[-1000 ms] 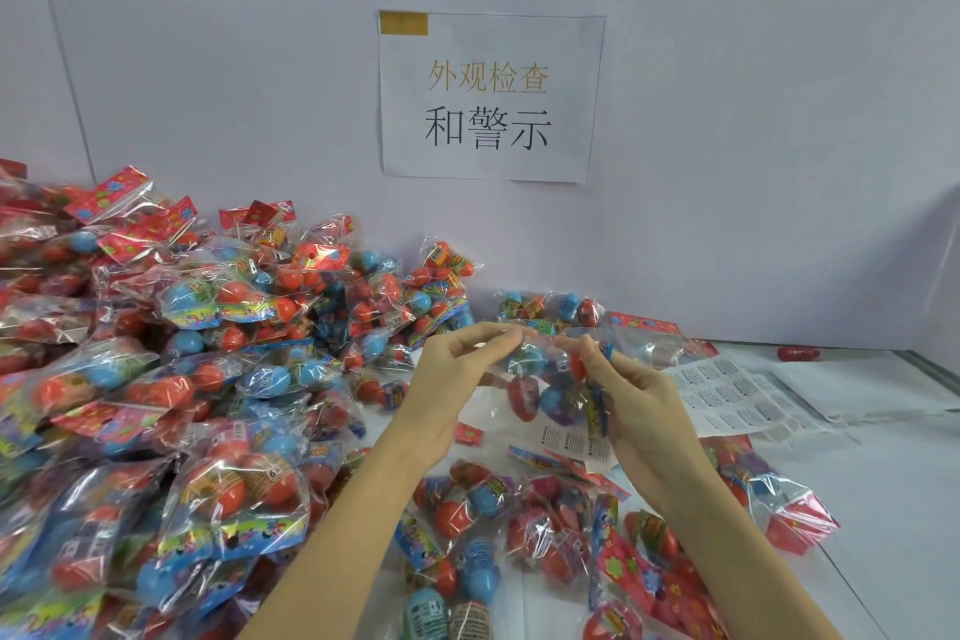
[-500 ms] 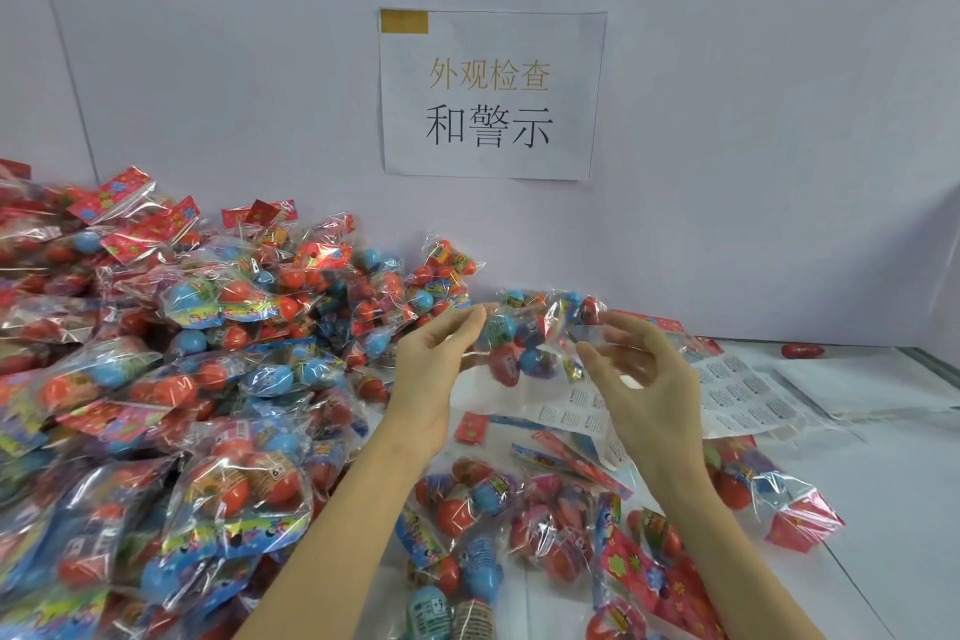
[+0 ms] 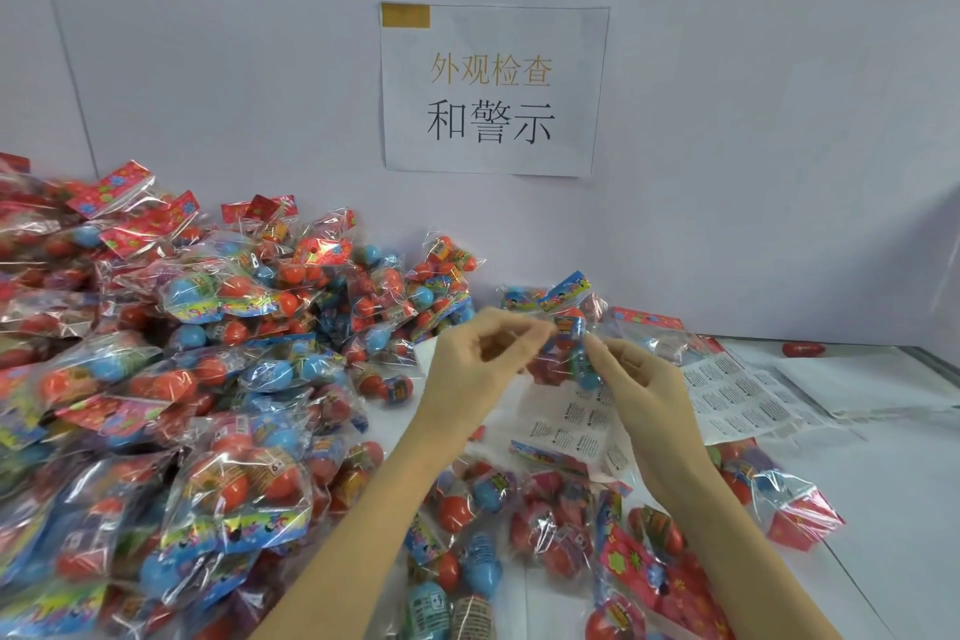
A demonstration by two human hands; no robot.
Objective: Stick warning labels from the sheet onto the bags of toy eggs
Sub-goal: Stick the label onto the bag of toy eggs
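Observation:
A clear bag of red and blue toy eggs (image 3: pixel 563 348) hangs in the air above the table, held between both hands. My left hand (image 3: pixel 478 369) pinches its left edge with thumb and fingertips. My right hand (image 3: pixel 641 390) pinches its right side. Below the bag lies a white label sheet (image 3: pixel 576 431) with small printed warning labels. A second label sheet (image 3: pixel 743 395) lies to the right. Whether a label is on the held bag cannot be told.
A big heap of egg bags (image 3: pixel 171 379) fills the left of the white table (image 3: pixel 893 509). More bags (image 3: pixel 545 525) lie between my forearms, and one bag (image 3: pixel 779 499) at the right. A loose red egg (image 3: pixel 802 349) sits by the wall, under a paper sign (image 3: pixel 493 88).
The bag was lifted and turned between my hands; half a second ago my right hand was open beside it, and now it pinches the bag again.

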